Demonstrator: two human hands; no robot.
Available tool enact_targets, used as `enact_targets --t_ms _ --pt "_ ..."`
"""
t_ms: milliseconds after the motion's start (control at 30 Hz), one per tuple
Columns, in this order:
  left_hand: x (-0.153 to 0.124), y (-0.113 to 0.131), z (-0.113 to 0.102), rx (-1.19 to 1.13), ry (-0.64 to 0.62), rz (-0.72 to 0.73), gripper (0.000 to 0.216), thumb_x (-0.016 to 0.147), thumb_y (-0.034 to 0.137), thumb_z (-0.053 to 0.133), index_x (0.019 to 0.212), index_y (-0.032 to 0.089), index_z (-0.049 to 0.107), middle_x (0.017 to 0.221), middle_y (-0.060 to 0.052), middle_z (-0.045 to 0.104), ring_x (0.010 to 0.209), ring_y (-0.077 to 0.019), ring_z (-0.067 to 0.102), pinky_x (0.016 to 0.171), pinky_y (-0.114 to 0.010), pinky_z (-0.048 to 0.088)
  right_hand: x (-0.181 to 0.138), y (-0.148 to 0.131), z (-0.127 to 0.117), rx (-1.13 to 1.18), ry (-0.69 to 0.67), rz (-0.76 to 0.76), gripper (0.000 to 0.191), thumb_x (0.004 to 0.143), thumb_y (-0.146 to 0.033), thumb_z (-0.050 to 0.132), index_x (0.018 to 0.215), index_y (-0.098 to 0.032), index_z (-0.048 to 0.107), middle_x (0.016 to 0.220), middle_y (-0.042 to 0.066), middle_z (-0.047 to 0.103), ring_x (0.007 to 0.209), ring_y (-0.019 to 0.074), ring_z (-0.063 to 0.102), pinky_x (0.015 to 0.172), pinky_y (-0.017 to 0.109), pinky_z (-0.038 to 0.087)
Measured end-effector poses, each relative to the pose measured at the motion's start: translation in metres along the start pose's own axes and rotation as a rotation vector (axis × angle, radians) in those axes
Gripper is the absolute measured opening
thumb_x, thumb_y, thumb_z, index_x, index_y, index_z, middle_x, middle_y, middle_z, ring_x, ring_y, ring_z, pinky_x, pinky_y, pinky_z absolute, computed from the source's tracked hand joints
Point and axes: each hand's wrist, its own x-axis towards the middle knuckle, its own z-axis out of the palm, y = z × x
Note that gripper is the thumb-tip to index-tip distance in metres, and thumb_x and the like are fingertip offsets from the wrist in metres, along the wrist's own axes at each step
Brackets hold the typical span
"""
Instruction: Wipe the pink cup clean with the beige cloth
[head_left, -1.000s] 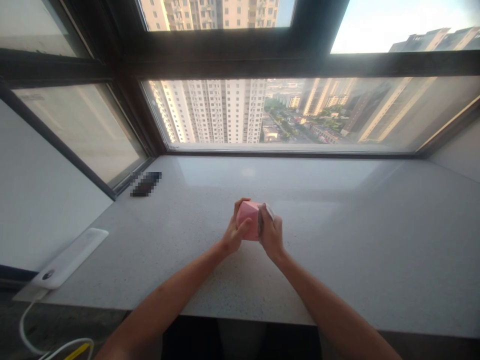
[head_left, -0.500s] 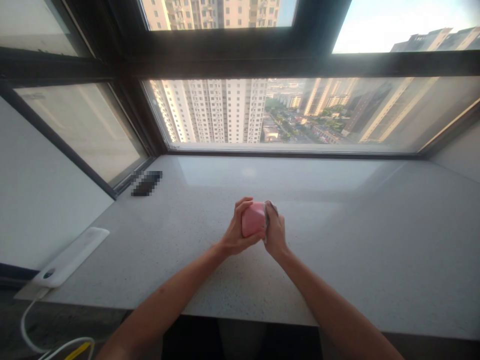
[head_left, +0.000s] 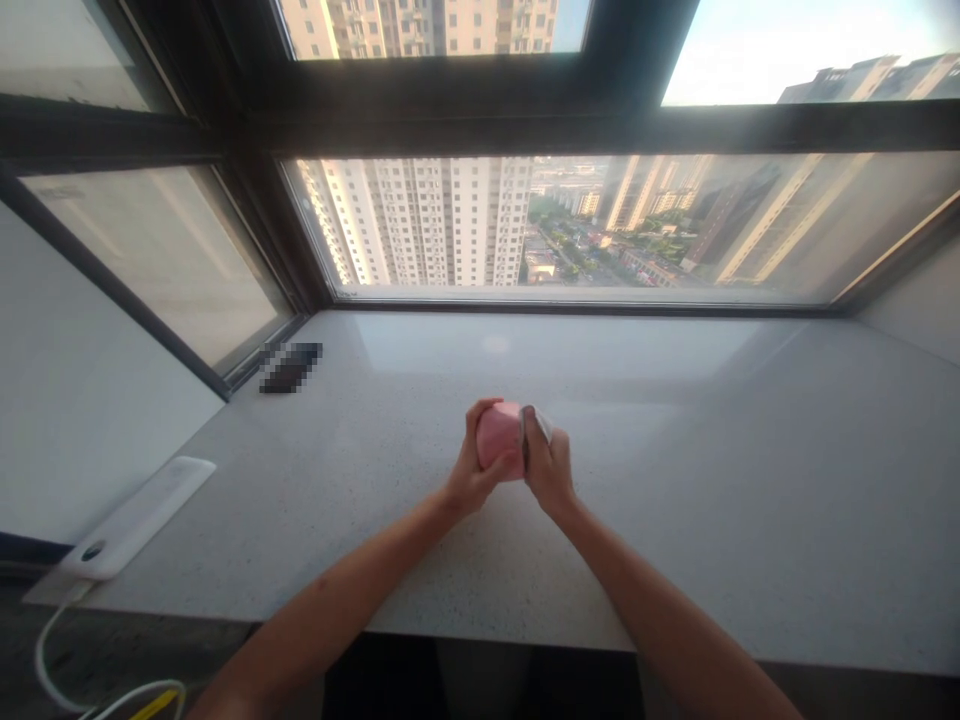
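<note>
Over the middle of the sill, my left hand (head_left: 471,476) is wrapped around a small pink object (head_left: 497,432) with rounded corners; its exact kind cannot be made out. My right hand (head_left: 552,472) is closed on a crumpled greyish-white cloth (head_left: 542,424), pressed to the object's right side. The thumb covers part of the cloth, and most of that side is hidden. Both forearms reach in from the front edge.
A pale speckled windowsill (head_left: 712,480) spans the view below a dark-framed window (head_left: 480,125). To the left lies a white power strip (head_left: 146,515) with a white cable (head_left: 46,650). A dark blurred-out item (head_left: 291,368) sits at the back left corner.
The pink object has shifted slightly left and turned a little in my left hand. My right hand's thumb and the cloth have moved slightly along its right side.
</note>
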Motion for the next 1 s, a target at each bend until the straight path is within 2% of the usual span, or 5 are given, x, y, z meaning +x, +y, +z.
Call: enact_targets --t_ms 133,367,633,833,1000 --pt "0.003 -0.002 -0.003 0.113 -0.032 0.169 0.079 0.078 0.059 0.09 0.14 0.028 0.053 0.156 -0.015 0.043 0.144 -0.038 0.047 0.122 -0.056 0.039 0.002 -0.003 0.001 0.076 0.04 0.058 0.062 0.092 -0.078 0.061 0.067 -0.023 0.052 0.058 -0.004 0.044 0.055 0.0121 0.036 0.047 0.026 0.032" --pt "0.005 -0.004 0.002 -0.403 -0.031 -0.425 0.072 0.099 0.069 0.06 0.154 0.027 0.04 0.127 -0.008 0.065 0.109 -0.0255 0.068 0.101 -0.04 0.054 0.0 0.007 -0.004 -0.108 -0.046 -0.107 0.067 0.093 -0.08 0.059 0.06 -0.023 0.045 0.057 -0.003 0.043 0.058 0.0121 0.037 0.051 0.026 0.03" --pt "0.001 -0.002 -0.006 0.025 -0.089 0.09 0.108 0.072 0.066 0.092 0.159 0.03 0.039 0.174 -0.017 0.028 0.163 -0.0441 0.023 0.131 -0.062 0.027 0.006 0.002 0.003 0.212 0.052 0.124 0.057 0.089 -0.075 0.067 0.07 -0.023 0.054 0.061 -0.005 0.047 0.057 0.0123 0.038 0.05 0.025 0.036" --pt "-0.003 -0.003 0.007 -0.325 0.009 -0.391 0.075 0.101 0.072 0.053 0.159 0.029 0.034 0.128 -0.009 0.062 0.107 -0.0248 0.068 0.095 -0.04 0.057 0.002 0.006 -0.002 -0.045 -0.026 -0.028 0.066 0.09 -0.079 0.063 0.059 -0.023 0.048 0.055 -0.004 0.043 0.055 0.0117 0.037 0.048 0.026 0.03" --pt "0.0 -0.003 0.004 -0.036 0.028 -0.066 0.09 0.079 0.067 0.086 0.149 0.028 0.046 0.157 -0.014 0.045 0.141 -0.0343 0.05 0.119 -0.048 0.044 0.004 0.003 -0.001 0.041 0.0 0.073 0.064 0.092 -0.08 0.059 0.066 -0.022 0.055 0.054 -0.003 0.046 0.051 0.0122 0.037 0.045 0.026 0.03"
